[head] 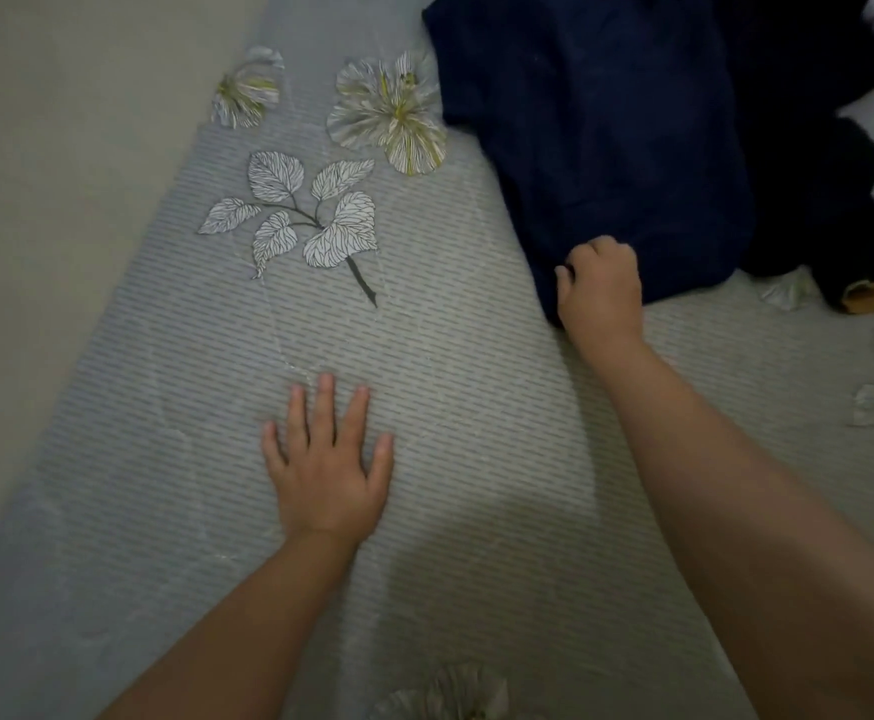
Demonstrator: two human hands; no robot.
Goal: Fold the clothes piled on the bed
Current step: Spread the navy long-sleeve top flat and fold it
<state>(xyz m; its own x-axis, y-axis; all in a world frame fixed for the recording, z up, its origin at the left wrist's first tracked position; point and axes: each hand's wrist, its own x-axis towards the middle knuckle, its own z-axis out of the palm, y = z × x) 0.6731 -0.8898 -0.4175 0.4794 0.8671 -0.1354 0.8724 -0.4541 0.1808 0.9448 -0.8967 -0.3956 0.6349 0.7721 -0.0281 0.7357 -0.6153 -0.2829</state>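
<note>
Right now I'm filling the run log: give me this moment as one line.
stage: fetching garment | right hand: grips navy garment corner | left hand: flat on bedsheet | folded: none visible

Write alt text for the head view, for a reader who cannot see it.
A person's right hand grips the near corner of a navy garment lying on a grey bedsheet, while the left hand rests flat on the sheet with fingers spread. More dark clothes are heaped at the right, and leaf and flower prints decorate the sheet.
</note>
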